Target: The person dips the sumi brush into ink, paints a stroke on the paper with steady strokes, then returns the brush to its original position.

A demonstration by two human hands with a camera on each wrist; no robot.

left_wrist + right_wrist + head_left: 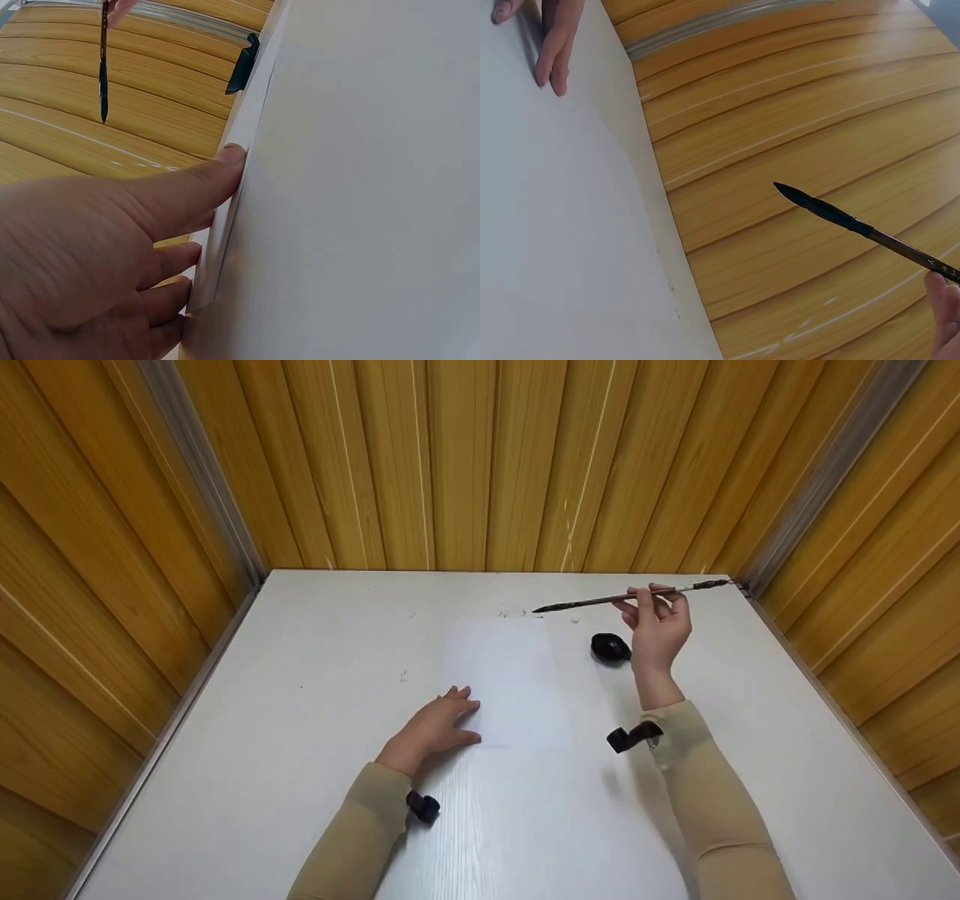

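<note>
Two hands in play, both in beige sleeves. Left hand [435, 727] lies flat, fingers straight & relaxed, fingertips [229, 156] pressing the near-left edge of the thin white rectangular paper sheet [510, 682] — looks like it's there to pin the sheet so it won't slide on the white wood-grain surface [300, 720].

Right hand [658, 626] is raised above the far right part of the surface, fingers curled & pinching the long slim dark-handled ink brush [630, 597] abt mid-shaft. Brush sits near horizontal, tip pointing left, clear of the paper — held in the air, nothing touching. Probably keeps the wet tip off the sheet.

Brush look: thin brown shaft, darker band twd the head, bristles black & drawn to a sharp point [799, 197] — seems loaded w/ ink, can't confirm wetness.

Small round black ink dish [610, 647] sits just left of the right hand, beside the sheet's right edge, not touching it as far as I can tell. A few dark specks mark the surface beyond the sheet's far edge.

Paper appears blank.
</note>
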